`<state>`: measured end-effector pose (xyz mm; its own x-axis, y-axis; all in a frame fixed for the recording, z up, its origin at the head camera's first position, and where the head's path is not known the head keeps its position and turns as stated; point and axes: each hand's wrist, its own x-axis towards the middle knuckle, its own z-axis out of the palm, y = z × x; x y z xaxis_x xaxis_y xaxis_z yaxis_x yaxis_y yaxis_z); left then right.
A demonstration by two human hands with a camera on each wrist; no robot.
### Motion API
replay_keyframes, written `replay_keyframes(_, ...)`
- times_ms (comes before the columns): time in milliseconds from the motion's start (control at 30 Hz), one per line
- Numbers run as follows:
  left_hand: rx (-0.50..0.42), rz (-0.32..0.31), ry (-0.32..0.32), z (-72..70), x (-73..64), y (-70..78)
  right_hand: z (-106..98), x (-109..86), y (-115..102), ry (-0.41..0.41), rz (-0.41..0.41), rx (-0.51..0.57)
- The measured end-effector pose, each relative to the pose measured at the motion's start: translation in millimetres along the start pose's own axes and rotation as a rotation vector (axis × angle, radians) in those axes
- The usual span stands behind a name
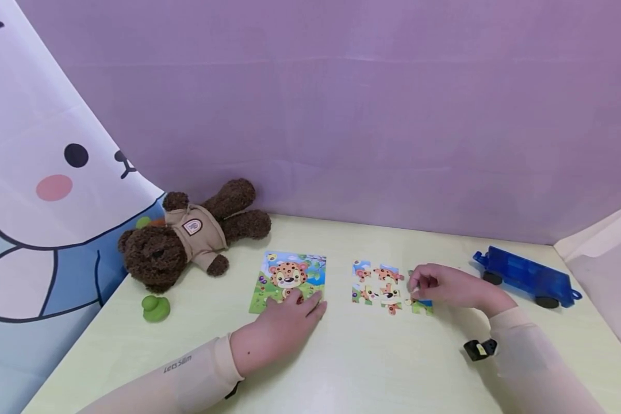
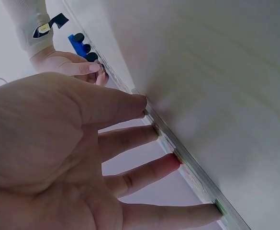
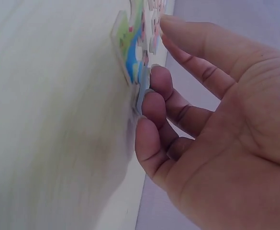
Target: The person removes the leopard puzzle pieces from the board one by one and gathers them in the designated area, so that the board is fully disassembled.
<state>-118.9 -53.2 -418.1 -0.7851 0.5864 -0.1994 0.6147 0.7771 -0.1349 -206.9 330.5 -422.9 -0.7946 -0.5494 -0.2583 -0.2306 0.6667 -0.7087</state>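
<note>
A picture card [image 1: 287,270] with a cartoon leopard lies on the table. My left hand [image 1: 290,325] rests on its lower part with fingers spread, the fingertips at its surface in the left wrist view. To the right is a partly joined jigsaw puzzle [image 1: 375,287] with the same leopard. My right hand [image 1: 445,287] is at the puzzle's right side, its fingers curled and their tips close over the pieces. A green and blue puzzle piece [image 3: 123,45] shows by these fingertips in the right wrist view. I cannot tell whether thumb and forefinger pinch a piece.
A brown teddy bear [image 1: 202,230] in a beige shirt lies at the back left. A green rubber duck [image 1: 156,309] sits near the table's left edge. At the right is a blue toy wagon [image 1: 528,276] with black wheels. A purple cloth [image 1: 341,126] hangs behind the table.
</note>
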Motion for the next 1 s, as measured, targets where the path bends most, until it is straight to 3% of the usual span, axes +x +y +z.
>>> replay_keyframes(300, 0.008, -0.004, -0.008, -0.9, 0.0, 0.6, -0.8, 2.3, -8.0, 0.078, 0.027, -0.054)
replay_keyframes(500, 0.020, -0.022, -0.012, 1.5, 2.0, 4.4, 0.7, 11.2, -28.1, 0.114, 0.033, -0.067)
replay_keyframes(733, 0.067, -0.035, -0.019, 2.1, 4.5, 9.7, 7.7, 29.3, -59.1, 0.102, -0.021, -0.083)
replay_keyframes(1000, 0.103, -0.061, -0.020, 4.1, 5.1, 15.9, 22.4, 62.6, -95.4, 0.058, -0.111, -0.080)
